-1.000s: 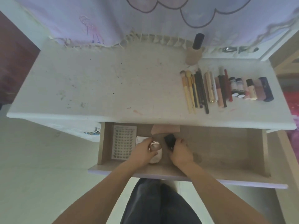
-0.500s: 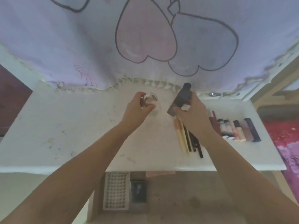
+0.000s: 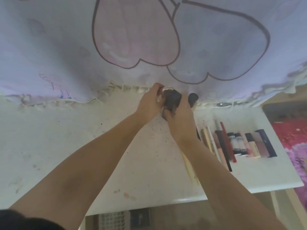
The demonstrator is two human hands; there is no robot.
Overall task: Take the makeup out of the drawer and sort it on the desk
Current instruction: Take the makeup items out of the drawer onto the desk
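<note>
Desk (image 3: 83, 146) white, stained; curtain (image 3: 49, 47) behind. Left grip (image 3: 149, 103) on clear jar (image 3: 163, 92), right grip (image 3: 179, 113) on dark item (image 3: 172, 99).

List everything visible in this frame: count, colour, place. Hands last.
desk: one, white, marked; fills the middle.
hanging cloth: one, lilac with heart outlines; behind the desk.
row of makeup: a dozen or so pieces, beige, red, black, navy; desk's right side, laid side by side.
black-capped bottle: one; back of the desk, beside the right hand.
drawer: one, open; bottom edge, a white grid tray and a dark flat item inside.
clear item: one; held by the left hand.
dark item: one; held by the right hand.
left hand: fingers curled round the clear item.
right hand: grips the dark item.
</note>
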